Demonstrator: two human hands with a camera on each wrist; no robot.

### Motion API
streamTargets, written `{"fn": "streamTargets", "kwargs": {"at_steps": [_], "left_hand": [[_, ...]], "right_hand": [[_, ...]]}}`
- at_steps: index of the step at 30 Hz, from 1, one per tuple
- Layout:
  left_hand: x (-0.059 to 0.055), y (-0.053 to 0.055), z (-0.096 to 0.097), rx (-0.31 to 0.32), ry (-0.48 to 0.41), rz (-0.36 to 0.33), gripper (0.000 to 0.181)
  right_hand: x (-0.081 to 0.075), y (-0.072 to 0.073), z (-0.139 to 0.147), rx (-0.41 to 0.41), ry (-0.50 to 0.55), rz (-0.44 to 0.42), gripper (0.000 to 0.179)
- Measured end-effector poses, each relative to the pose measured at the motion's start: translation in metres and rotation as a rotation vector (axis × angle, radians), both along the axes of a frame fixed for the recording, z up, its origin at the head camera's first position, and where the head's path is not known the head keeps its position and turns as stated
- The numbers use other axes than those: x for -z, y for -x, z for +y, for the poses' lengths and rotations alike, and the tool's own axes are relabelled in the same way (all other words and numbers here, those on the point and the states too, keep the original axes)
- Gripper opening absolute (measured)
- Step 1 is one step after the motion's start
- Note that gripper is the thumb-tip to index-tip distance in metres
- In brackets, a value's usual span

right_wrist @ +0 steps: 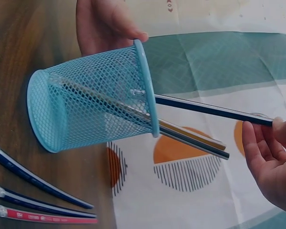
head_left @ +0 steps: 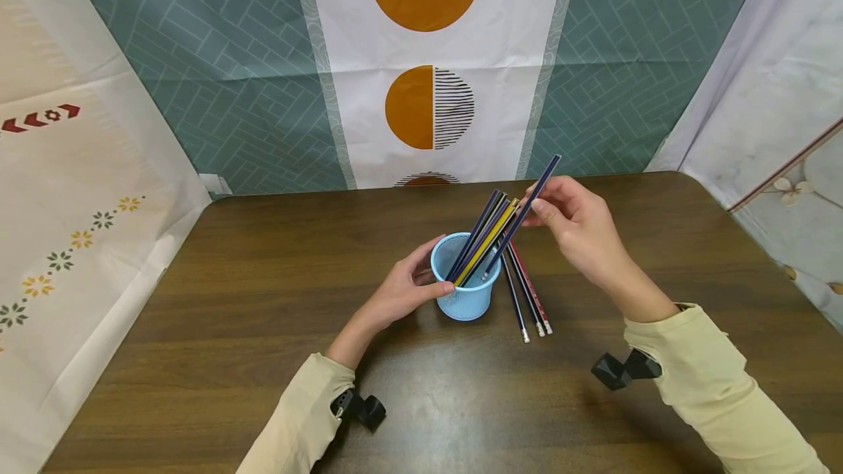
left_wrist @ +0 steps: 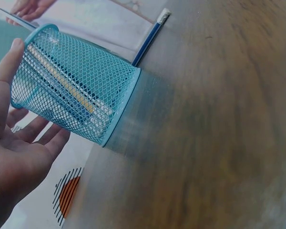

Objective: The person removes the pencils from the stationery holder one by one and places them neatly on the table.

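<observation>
A light blue mesh pencil cup (head_left: 464, 304) stands upright on the table, holding several pencils, among them a yellow pencil (head_left: 484, 247). From the left side my left hand (head_left: 395, 291) steadies it, thumb at the rim and fingers around the far wall. Between thumb and fingertips, my right hand (head_left: 579, 225) pinches a dark blue pencil (right_wrist: 209, 109) near its upper end. That pencil slants down through the cup's mouth, with its eraser end inside. In the right wrist view, a red pencil (right_wrist: 50, 217) and two dark blue pencils lie beside the cup.
The brown wooden table (head_left: 276, 386) ends at a back edge just behind the right hand. A patterned teal and white cloth (head_left: 250, 93) hangs behind it, with pale cloths at both sides. Black wrist cameras sit on both sleeves.
</observation>
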State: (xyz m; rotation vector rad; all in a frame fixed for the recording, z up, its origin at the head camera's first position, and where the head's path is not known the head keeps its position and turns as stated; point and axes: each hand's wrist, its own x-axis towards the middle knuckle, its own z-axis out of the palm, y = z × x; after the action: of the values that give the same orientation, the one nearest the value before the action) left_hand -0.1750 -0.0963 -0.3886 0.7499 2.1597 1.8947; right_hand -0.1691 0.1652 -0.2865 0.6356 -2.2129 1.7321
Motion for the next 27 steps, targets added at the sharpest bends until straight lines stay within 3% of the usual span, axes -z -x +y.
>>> {"fn": "streamTargets", "kwargs": {"at_steps": [17, 27], "left_hand": [[0.0, 0.001, 0.001, 0.004, -0.016, -0.012, 0.073], [0.001, 0.001, 0.0, 0.004, -0.015, -0.015, 0.074]], "right_hand": [[-0.011, -0.001, 0.01, 0.007, 0.039, 0.049, 0.008], [-0.01, -0.002, 0.013, 0.015, -0.014, 0.044, 0.009]]}}
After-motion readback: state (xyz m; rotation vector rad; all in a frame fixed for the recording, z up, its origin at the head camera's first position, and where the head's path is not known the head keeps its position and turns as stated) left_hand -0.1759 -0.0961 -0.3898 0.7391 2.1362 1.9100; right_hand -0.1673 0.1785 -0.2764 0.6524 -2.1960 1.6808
